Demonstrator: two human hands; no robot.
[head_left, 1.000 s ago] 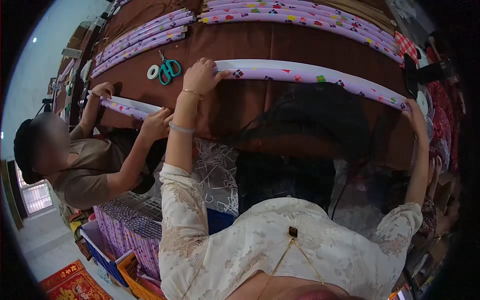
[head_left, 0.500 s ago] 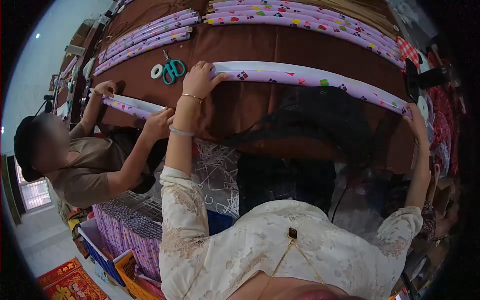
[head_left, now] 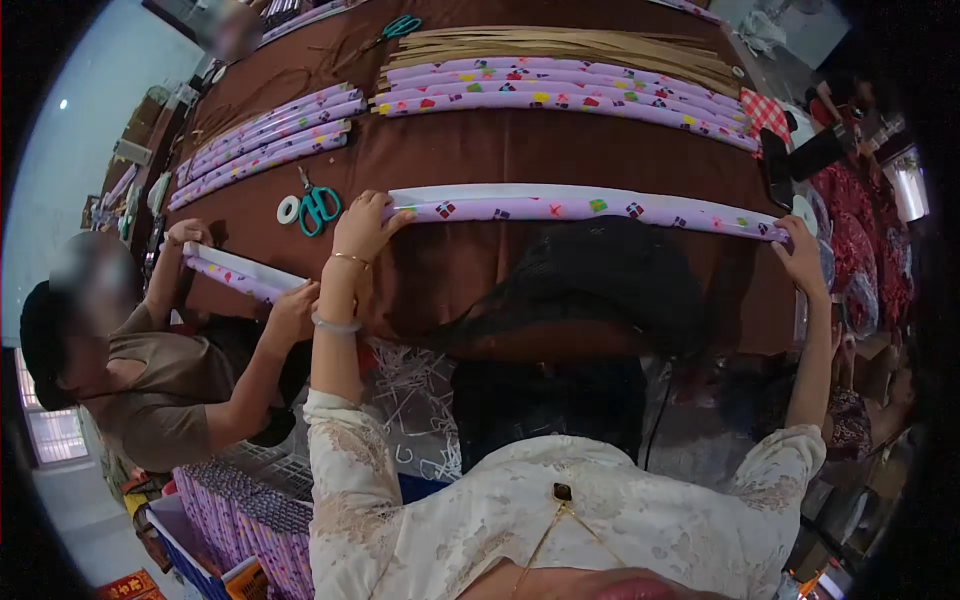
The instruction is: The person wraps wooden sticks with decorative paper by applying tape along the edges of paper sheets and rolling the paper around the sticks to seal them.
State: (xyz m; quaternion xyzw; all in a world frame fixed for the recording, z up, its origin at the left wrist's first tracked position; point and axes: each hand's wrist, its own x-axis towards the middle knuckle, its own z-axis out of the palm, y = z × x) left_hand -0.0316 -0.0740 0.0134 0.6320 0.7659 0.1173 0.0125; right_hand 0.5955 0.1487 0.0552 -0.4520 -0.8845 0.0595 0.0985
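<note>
A long strip of lilac wrapping paper with small gift prints lies across the brown table, rolled into a tube, its white inner side showing along the far edge. My left hand closes on its left end, thumb along the near side. At the opposite end my right hand grips the paper with bent fingers. Left of my left hand are teal-handled scissors and a white roll of tape. A black mesh cloth rests on the table edge below the paper.
Finished-looking lilac rolls lie in rows at the back, beside brown strips. To my left, a co-worker holds another piece of lilac paper. A blue crate of upright rolls stands at lower left. A black stand is at right.
My view has tilted upward and slightly right, so the table sits lower in it. Both my hands stay on the ends of the paper, which looks straighter now.
</note>
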